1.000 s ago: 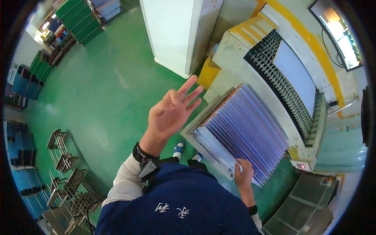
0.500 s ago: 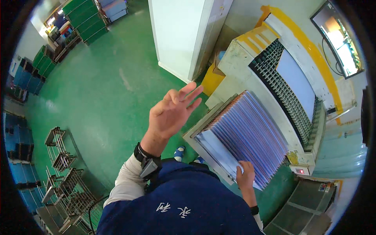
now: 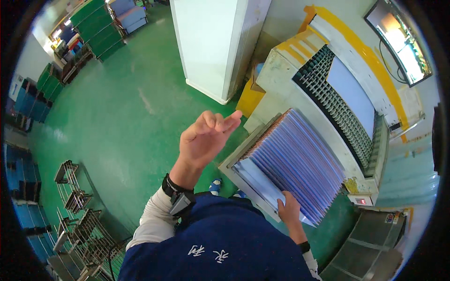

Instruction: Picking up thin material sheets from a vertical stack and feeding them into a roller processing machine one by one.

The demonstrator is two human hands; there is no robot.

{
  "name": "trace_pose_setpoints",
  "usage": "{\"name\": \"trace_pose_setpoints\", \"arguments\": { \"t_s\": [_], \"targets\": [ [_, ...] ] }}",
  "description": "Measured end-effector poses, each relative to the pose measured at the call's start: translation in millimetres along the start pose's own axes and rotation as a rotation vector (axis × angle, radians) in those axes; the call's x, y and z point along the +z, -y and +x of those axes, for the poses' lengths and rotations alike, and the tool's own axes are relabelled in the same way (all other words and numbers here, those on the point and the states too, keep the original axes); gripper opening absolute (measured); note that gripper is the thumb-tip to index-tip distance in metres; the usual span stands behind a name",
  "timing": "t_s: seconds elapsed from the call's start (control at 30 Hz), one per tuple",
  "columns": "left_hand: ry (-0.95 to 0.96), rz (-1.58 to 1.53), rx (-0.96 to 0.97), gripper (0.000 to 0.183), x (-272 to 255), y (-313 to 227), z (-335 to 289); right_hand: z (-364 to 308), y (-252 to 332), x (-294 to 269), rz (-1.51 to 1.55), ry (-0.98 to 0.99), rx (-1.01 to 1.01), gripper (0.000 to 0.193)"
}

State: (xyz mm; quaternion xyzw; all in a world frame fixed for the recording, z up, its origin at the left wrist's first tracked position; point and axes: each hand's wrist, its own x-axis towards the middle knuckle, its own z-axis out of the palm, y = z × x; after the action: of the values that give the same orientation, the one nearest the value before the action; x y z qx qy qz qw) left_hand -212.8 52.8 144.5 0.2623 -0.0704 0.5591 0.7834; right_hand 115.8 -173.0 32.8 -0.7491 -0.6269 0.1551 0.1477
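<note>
My left hand [image 3: 205,138] is raised over the green floor, palm up with its fingers partly bent and nothing in it. A row of thin bluish sheets [image 3: 300,161] with some copper-coloured edges leans in a pale rack [image 3: 228,165] ahead to my right. At the row's near end, my right hand [image 3: 289,209] has its fingers over the edge of the front sheet [image 3: 262,181], the thumb on its shiny face. The fingers behind that sheet are partly hidden.
Beyond the rack stands a roller conveyor machine [image 3: 335,110] carrying a pale sheet [image 3: 352,93]. A white cabinet [image 3: 206,47] is straight ahead, a monitor [image 3: 398,40] at the upper right. Metal racks [image 3: 77,196] stand to my left, a dark grey bin-like unit [image 3: 363,248] at lower right.
My left hand's fingers have bent and drawn closer together, and the hand has dropped slightly. My right hand has shifted a little to the left along the front sheet's edge.
</note>
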Motion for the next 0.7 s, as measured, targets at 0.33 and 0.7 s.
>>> {"name": "trace_pose_setpoints", "arguments": {
  "t_s": [0.33,0.7],
  "targets": [
    [-0.057,0.051,0.034,0.009,-2,-18,-11,31,-27,29,-0.145,0.264,0.141,0.024],
    [-0.119,-0.009,0.023,0.010,-9,-14,-20,38,-3,20,-0.171,0.289,0.233,0.026]
  ]
}}
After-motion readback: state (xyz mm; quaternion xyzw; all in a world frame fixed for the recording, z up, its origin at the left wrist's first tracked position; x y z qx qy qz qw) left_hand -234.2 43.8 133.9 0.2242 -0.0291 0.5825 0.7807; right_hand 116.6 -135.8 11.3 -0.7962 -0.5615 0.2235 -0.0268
